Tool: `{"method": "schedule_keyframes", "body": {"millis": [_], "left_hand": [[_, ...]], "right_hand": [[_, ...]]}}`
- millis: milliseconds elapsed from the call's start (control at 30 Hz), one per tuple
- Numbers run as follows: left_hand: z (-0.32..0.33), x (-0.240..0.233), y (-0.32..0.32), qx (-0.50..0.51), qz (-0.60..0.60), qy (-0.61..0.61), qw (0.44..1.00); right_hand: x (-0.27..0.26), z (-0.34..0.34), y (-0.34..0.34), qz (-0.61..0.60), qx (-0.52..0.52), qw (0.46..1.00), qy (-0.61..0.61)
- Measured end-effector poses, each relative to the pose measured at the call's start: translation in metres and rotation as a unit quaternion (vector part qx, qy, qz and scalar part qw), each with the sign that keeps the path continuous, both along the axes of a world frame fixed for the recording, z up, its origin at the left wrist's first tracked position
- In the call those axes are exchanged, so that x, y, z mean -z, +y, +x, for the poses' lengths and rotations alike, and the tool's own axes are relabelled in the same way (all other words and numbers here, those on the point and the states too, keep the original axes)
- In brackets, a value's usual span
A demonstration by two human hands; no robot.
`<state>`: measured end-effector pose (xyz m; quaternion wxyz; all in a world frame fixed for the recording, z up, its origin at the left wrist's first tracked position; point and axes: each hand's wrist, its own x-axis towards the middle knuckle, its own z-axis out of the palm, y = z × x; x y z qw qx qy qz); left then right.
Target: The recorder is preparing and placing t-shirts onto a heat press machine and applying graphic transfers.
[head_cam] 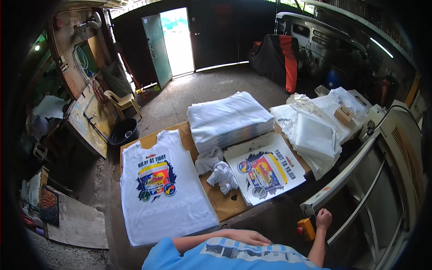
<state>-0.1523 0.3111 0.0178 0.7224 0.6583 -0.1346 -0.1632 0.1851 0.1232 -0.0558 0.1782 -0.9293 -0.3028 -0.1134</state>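
Note:
My left hand (251, 237) lies flat against the front of my light-blue shirt, with nothing in it. Curled into a fist, my right hand (324, 219) is at the near corner of a large heat-press machine (341, 182); whether it grips a handle there is hidden. Just below that fist is a yellow switch box (306, 229) with a red push button. Before me, a sleeveless white shirt (189, 209) with a colourful paint-bucket print lies on a brown-topped table (229, 211). To its right rests a stack of transfer sheets (270, 168) bearing the same print mirrored.
A tall stack of folded white shirts (229, 114) stands at the table's far side, with crumpled white paper (222, 177) in front. Plastic-wrapped bundles (314, 131) pile up right. Beyond are a black basin (124, 131), a plastic chair (125, 103), a covered motorcycle (275, 60) and an open door (157, 50).

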Motion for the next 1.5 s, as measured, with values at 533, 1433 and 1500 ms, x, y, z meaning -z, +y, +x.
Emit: {"method": "schedule_keyframes", "body": {"millis": [533, 1433, 1500], "left_hand": [[-0.005, -0.036, -0.004, -0.067, -0.085, -0.093, 0.990], [0.016, -0.041, 0.046, -0.308, 0.079, 0.018, 0.948], [0.014, -0.048, 0.042, -0.318, 0.078, 0.022, 0.945]], "right_hand": [[-0.003, 0.002, 0.005, 0.019, 0.002, 1.000, -0.012], [-0.006, 0.001, 0.001, 0.011, 0.003, 1.000, -0.007], [-0.004, 0.005, 0.002, 0.013, -0.001, 1.000, -0.015]]}}
